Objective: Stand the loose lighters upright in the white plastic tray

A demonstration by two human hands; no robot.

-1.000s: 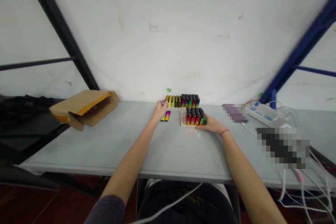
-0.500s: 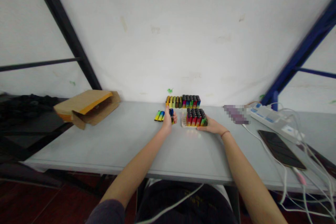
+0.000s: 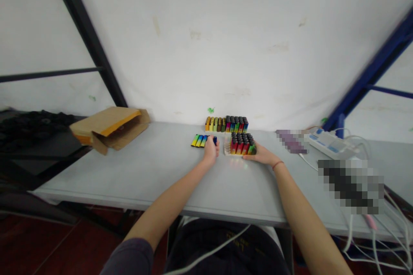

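Plainly, a tray [image 3: 227,150] of upright lighters [image 3: 239,145] on the counter [image 3: 155,172].
Left hand [image 3: 211,151] clenched around what seems a blue lighter [image 3: 215,139], beside the lying lighters [image 3: 198,141]; right hand [image 3: 260,153] grasping the tray's right end.

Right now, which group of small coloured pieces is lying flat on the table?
The yellow-and-blue group, beside the left hand. The yellow-and-brown group, the black-topped rear group and the mostly red group in the clear tray stand upright.

A clear tray [image 3: 227,149] holds upright, black-topped lighters [image 3: 239,143], mostly red, bunched rightward. To its left, yellow-to-blue lighters [image 3: 199,141] lie flat, side by side.
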